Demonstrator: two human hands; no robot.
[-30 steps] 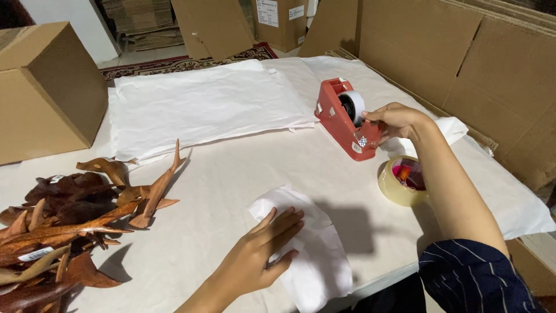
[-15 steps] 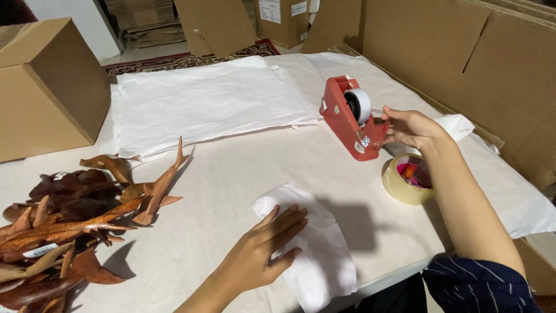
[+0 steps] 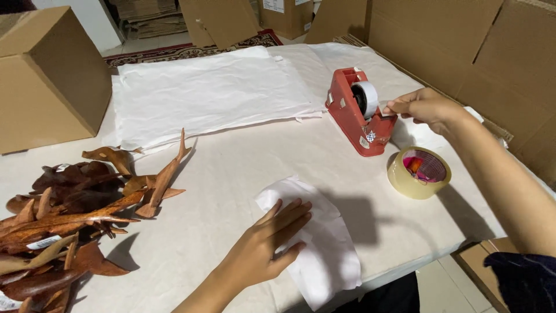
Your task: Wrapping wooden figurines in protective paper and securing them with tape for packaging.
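Note:
My left hand lies flat with fingers spread on a small bundle wrapped in white paper near the table's front edge. My right hand reaches to the red tape dispenser and pinches the end of the tape at its roll. A roll of clear packing tape lies flat just in front of the dispenser, beside my right forearm.
A pile of brown carved wooden pieces lies at the left. A stack of white paper sheets covers the far middle of the table. A cardboard box stands at the far left; flattened cardboard leans at the right.
My right hand has shifted from the dispenser's front up to the tape roll's end. My left hand stays pressed on the wrapped bundle. The camera has moved slightly.

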